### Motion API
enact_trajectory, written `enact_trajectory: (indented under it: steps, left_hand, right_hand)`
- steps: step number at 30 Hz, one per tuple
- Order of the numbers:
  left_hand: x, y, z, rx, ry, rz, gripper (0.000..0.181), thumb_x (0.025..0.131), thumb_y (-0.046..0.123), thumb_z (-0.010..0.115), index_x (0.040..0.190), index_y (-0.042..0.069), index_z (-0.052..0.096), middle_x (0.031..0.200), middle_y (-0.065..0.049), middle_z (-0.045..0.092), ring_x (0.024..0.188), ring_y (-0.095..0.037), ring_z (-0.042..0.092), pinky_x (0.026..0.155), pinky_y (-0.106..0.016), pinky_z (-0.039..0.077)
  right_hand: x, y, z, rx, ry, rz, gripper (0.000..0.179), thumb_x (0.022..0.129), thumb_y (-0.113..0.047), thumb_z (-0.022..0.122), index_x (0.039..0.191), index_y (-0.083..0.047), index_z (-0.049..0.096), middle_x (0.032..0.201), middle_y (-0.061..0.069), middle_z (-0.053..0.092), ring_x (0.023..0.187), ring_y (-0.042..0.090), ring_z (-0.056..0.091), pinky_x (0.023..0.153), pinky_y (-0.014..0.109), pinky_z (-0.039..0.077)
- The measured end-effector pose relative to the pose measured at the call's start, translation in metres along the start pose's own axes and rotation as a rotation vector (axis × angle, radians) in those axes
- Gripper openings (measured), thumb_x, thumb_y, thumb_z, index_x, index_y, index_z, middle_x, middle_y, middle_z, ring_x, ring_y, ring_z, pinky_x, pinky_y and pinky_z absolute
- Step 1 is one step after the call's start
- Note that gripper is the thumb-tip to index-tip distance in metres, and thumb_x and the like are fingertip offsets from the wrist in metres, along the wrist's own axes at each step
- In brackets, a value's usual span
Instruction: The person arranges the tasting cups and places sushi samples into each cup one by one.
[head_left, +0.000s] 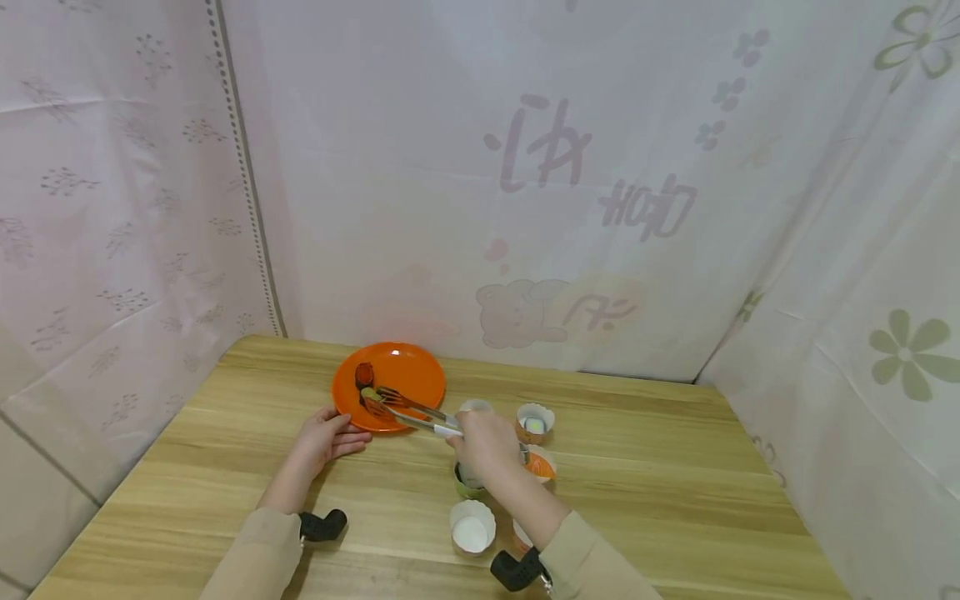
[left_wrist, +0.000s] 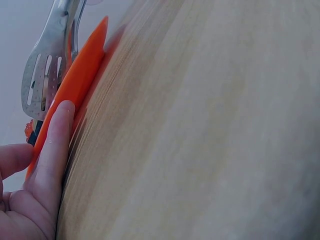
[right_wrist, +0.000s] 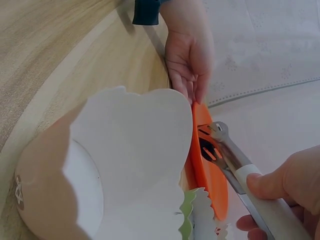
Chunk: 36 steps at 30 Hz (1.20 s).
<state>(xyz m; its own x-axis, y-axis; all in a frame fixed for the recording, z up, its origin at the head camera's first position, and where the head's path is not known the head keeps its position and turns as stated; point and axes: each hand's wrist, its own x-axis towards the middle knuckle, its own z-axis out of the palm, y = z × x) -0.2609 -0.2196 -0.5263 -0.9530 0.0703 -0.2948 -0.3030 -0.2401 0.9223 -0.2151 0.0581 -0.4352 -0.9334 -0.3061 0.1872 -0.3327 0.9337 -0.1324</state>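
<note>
My left hand [head_left: 322, 442] holds the near left rim of an orange plate [head_left: 412, 367], thumb at the top edge and a finger along the underside. My right hand [head_left: 487, 446] grips metal tongs [head_left: 423, 417] with white handle sleeves and slotted heads. The tong heads are parted over the left part of the plate, around a small greenish piece [head_left: 369, 395]. Behind it on the plate sits a small dark piece with a red top [head_left: 364, 375]. In the right wrist view, the thumb [right_wrist: 272, 185] presses on one white sleeve.
Several scalloped paper cups stand right of the plate. A white-lined cup [head_left: 472, 529] is nearest, a green cup [head_left: 470, 490] behind it. Another cup [head_left: 535, 417] has a pale green piece inside; an orange piece [head_left: 540, 465] lies in one beside the right hand. Fabric curtains [head_left: 390, 208] border the wooden table [head_left: 660, 500].
</note>
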Motion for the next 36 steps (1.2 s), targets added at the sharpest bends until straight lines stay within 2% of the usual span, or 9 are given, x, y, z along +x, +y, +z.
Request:
enact_trajectory:
  steps: [4,11,18,36]
  left_hand:
    - [0.0006,-0.0008,-0.0013,-0.003,0.006,0.003,0.04,0.105,0.01,0.037,0.141,-0.006,0.029,0.093,-0.021,0.066,0.086,-0.032,0.069,0.077,-0.04,0.057]
    - [-0.0007,0.0004,-0.0012,0.0,-0.005,0.001,0.044,0.105,0.01,0.036,0.144,-0.006,0.024,0.094,-0.02,0.066,0.086,-0.031,0.069,0.078,-0.041,0.057]
    - [-0.0016,0.0018,-0.0007,0.0,-0.005,0.0,0.045,0.105,0.011,0.037,0.144,-0.007,0.024,0.097,-0.022,0.065,0.087,-0.031,0.069,0.078,-0.041,0.057]
    - [-0.0007,0.0015,-0.0004,0.011,0.004,-0.005,0.044,0.105,0.011,0.037,0.143,-0.007,0.026,0.096,-0.021,0.066,0.085,-0.03,0.069,0.077,-0.041,0.057]
  right_hand:
    - [0.0004,-0.0008,0.0,0.001,0.003,-0.001,0.025,0.084,-0.033,0.074,0.101,-0.014,0.073,0.076,-0.001,0.064,0.053,0.015,0.052,0.04,0.027,0.039]
    - [0.0006,-0.001,0.0015,-0.005,0.012,0.008,0.027,0.084,-0.033,0.075,0.105,-0.016,0.073,0.081,-0.001,0.067,0.056,0.016,0.055,0.04,0.027,0.039]
    - [0.0004,-0.0006,0.003,0.001,0.006,0.016,0.029,0.083,-0.032,0.075,0.108,-0.017,0.073,0.084,0.0,0.068,0.053,0.014,0.052,0.038,0.025,0.037]
    - [-0.0027,0.0007,0.0022,0.013,0.019,0.008,0.031,0.083,-0.033,0.075,0.109,-0.017,0.073,0.085,0.001,0.068,0.051,0.014,0.051,0.035,0.024,0.035]
